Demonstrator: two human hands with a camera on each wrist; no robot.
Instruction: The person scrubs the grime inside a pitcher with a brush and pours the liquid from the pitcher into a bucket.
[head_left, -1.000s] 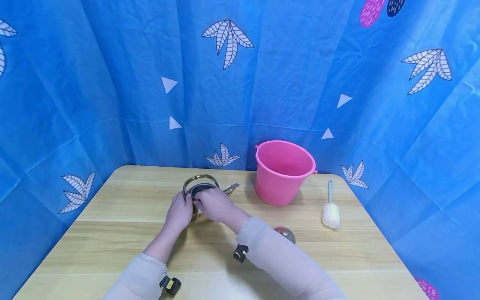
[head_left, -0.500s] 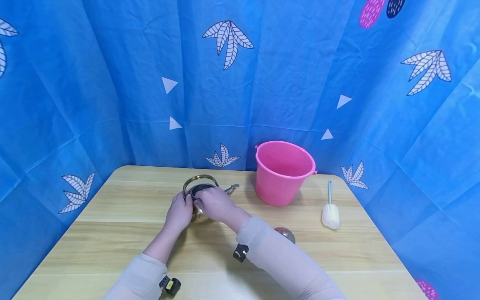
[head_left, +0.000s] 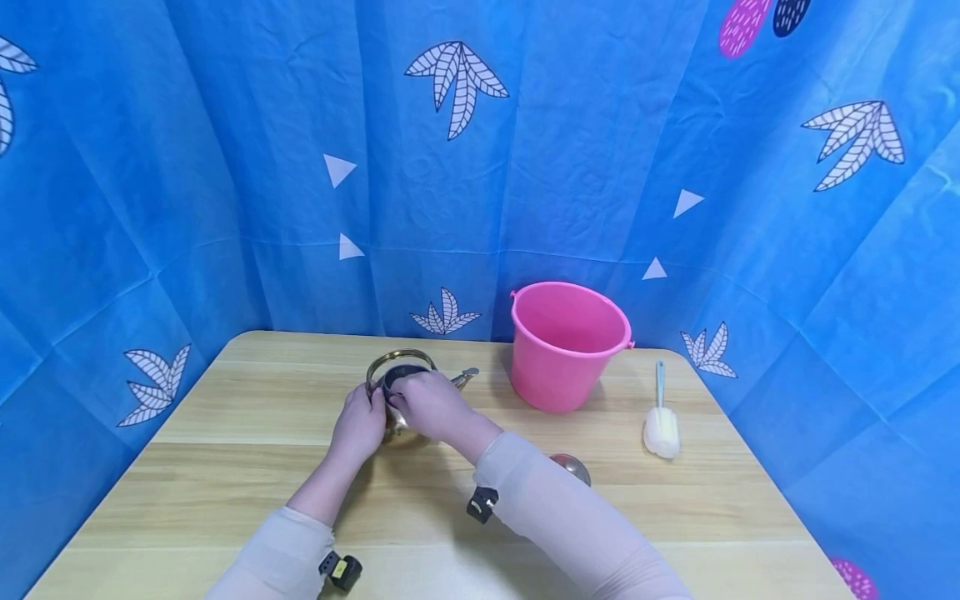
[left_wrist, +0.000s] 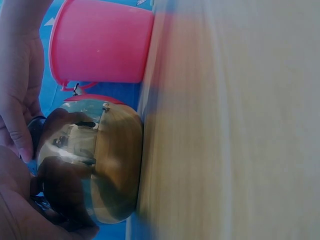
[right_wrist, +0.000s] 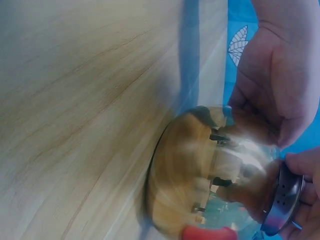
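A shiny brass-coloured teapot point(left_wrist: 117, 165) stands on the table, its arched handle point(head_left: 400, 355) raised and its spout point(head_left: 467, 377) pointing right. My left hand point(head_left: 358, 423) grips its near left side by the foot of the handle. Over the open mouth, my right hand point(head_left: 431, 407) pinches the rim of a dark metal tea strainer point(right_wrist: 283, 202) with small holes. In the right wrist view the strainer's rim stands out from the mouth; the rest of it is hidden inside.
A pink bucket point(head_left: 551, 383) stands at the back, right of the spout. Farther right lies a white sponge brush point(head_left: 662, 432) with a pale blue handle. A round metal dome point(head_left: 572, 467) sits partly behind my right sleeve. A blue curtain point(head_left: 450, 208) surrounds the table's back and sides.
My right hand has risen very slightly at the teapot's mouth with the strainer. The left hand and the teapot have stayed in place.
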